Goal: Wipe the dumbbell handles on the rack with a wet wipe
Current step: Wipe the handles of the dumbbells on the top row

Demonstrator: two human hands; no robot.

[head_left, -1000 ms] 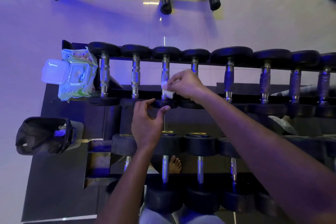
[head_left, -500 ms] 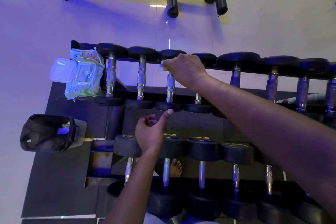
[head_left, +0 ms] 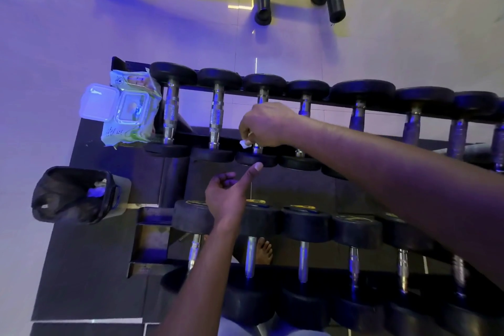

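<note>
I look down at the rack (head_left: 275,174) with two rows of dumbbells. My right hand (head_left: 266,125) is wrapped around the handle of the third dumbbell (head_left: 261,95) in the top row, near the end closest to me. The wet wipe (head_left: 245,144) is pinched in that grip, and a small white corner of it sticks out under my fingers. My left hand (head_left: 227,195) holds nothing. Its fingers are loosely curled and its thumb (head_left: 253,170) points up at the near black weight of the same dumbbell, touching it or just beside it; I cannot tell which.

I think the step now is rubbing this one handle clean. To do it well, I would keep the wipe all the way around the bar and slide along its whole length, from one weight to the other, turning my wrist so the underside gets wiped too. The thumb can push on the weight so the dumbbell does not roll. The bumpy metal may grab the wipe, so a firm squeeze helps.

The two handles to the left look done or are waiting; I cannot tell. The pack of wipes (head_left: 131,112) sits open at the left end of the rack, and a black bin (head_left: 72,194) stands on the floor below it
</note>
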